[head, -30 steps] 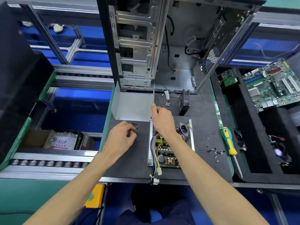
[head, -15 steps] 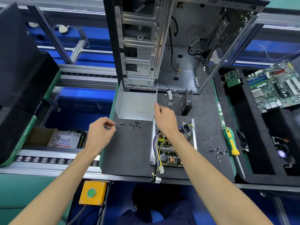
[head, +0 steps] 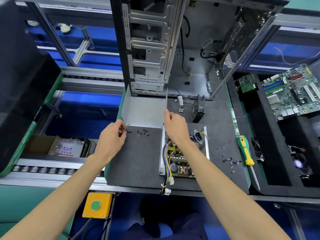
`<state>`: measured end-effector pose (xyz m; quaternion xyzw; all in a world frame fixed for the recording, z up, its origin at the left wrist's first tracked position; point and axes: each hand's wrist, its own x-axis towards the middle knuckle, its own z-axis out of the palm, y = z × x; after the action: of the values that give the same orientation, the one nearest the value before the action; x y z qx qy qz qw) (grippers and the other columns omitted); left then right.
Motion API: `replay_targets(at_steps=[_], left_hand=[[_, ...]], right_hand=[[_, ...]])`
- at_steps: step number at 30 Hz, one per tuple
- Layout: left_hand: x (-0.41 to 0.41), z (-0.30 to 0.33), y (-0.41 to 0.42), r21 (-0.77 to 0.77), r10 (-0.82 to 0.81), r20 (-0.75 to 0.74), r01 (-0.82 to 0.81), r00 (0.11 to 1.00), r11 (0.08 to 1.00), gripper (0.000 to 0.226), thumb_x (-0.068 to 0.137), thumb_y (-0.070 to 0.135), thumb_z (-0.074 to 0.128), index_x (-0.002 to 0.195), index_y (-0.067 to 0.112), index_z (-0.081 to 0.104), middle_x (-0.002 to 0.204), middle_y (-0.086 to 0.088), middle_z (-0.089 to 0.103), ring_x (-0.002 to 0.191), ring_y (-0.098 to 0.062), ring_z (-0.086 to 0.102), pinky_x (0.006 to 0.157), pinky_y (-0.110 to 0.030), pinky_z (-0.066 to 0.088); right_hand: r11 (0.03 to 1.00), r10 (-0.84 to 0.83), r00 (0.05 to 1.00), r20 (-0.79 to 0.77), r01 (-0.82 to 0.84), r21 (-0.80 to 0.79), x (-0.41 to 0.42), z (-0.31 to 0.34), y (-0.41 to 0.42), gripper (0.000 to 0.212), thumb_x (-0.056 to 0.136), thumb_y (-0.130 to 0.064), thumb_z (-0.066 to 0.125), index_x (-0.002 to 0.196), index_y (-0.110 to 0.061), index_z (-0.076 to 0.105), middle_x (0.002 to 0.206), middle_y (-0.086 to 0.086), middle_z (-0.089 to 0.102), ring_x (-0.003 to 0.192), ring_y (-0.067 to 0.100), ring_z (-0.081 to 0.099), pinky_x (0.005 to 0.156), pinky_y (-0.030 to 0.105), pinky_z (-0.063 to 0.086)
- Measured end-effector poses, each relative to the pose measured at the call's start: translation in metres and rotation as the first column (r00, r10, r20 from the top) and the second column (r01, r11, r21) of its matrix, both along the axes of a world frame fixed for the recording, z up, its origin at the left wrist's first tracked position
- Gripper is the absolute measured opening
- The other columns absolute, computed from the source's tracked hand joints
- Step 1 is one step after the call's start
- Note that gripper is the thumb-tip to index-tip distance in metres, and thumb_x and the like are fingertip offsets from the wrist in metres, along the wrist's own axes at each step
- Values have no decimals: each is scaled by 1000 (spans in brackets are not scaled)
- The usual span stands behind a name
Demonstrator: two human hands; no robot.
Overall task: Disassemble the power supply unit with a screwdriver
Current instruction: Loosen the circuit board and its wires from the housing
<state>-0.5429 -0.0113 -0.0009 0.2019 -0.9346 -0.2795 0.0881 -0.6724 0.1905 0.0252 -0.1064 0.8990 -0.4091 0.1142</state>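
Left hand (head: 112,137) is back at the row of loose screws (head: 142,132) after sitting out over the bench's left edge half a second ago; right hand (head: 174,127) has not shifted from the cover's edge.

I note the left hand's fingertips are curled together at the left end of the screw row — whether a screw is actually pinched between them, I cannot tell. Right hand pinches the upright right wall of the grey metal cover (head: 144,110), thumb tip on the thin edge, fingers curled behind it. The cover stands on the dark mat of the bench (head: 138,163), open side facing me, its back near the foot of the computer case (head: 164,49).

Power supply unit (head: 181,153) lies opened just right of the cover, partly under my right wrist — circuit board, coloured wires and black mains socket (head: 198,135) exposed; its cable bundle hangs over the bench's front edge.

Screwdriver (head: 245,151), green and yellow handle, lies untouched at the bench's right edge, with a second scatter of screws (head: 231,161) just to its left. Black fan (head: 198,108) stands on edge beyond the power supply. Motherboard (head: 290,90) sits in the tray to the right.
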Motion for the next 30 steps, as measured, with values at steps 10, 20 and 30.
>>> replay_targets(at_steps=[10, 20, 30], left_hand=[[1, 8, 9, -18, -56, -57, 55, 997, 998, 20, 87, 11, 68, 99, 23, 57, 91, 10, 57, 81, -6, 51, 74, -24, 44], [3, 7, 80, -198, -273, 216, 316, 937, 928, 44, 96, 15, 56, 138, 1, 54, 146, -15, 47, 130, -30, 46, 108, -39, 41], [0, 11, 78, -322, -322, 173, 363, 931, 875, 46, 92, 14, 62, 137, 5, 57, 146, -16, 50, 134, -35, 47, 107, -47, 42]], right_hand=[[1000, -6, 1000, -5, 6, -13, 0, 0, 0, 56, 107, -46, 33, 58, -19, 37, 58, 0, 52, 58, 19, 46, 59, 34, 37], [1000, -8, 1000, -17, 8, -6, 0, -1, -1, 56, 107, -47, 33, 56, -21, 38, 56, -3, 50, 57, 18, 47, 59, 36, 37], [1000, -4, 1000, -19, 4, -19, -1, -3, -1, 56, 106, -48, 32, 58, -21, 43, 59, -1, 56, 63, 24, 53, 66, 38, 45]])
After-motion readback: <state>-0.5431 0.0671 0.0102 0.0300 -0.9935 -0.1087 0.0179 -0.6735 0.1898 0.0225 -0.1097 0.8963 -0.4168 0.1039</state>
